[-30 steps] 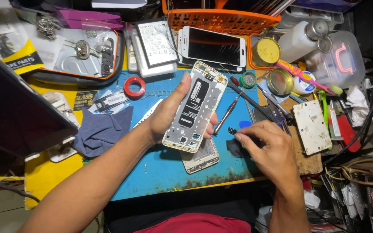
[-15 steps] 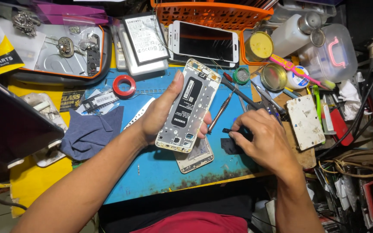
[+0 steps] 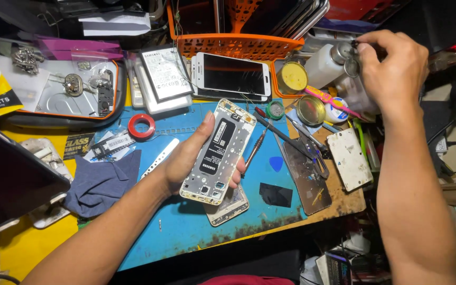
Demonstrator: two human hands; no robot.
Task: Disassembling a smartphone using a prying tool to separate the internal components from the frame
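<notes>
Cluttered repair table (image 3: 38, 248), yellow at the left edge, with a worn blue mat (image 3: 186, 227) at its middle and an orange basket (image 3: 238, 45) of spare panels at the back. Over the mat, left hand (image 3: 186, 163) wrapped around a bare phone mid-frame (image 3: 218, 152), thumb along one long side, fingers curled under the other, inner face turned up. Far off to the right rear, right hand (image 3: 391, 63) drawn into a tight pinch at the top of a white plastic bottle (image 3: 325, 66); hard to tell whether anything sits between those fingertips. Best, by the look of it, to keep hold of the mid-frame by its rails only, level and low above the mat, clear of the small parts at its lower end, and to keep the pinching hand slow among the crowded containers. Counted: two phone frames, one held and a second frame (image 3: 229, 207) lying flat just beneath it; one white smartphone (image 3: 231, 74) face up by the basket; two round tins (image 3: 293, 77); one red tape ring (image 3: 142, 126); one screwdriver (image 3: 254, 153); one pair of tweezers (image 3: 291, 140); one blue cloth (image 3: 101, 182); one white back cover (image 3: 349, 158); one blue pick (image 3: 276, 164).
</notes>
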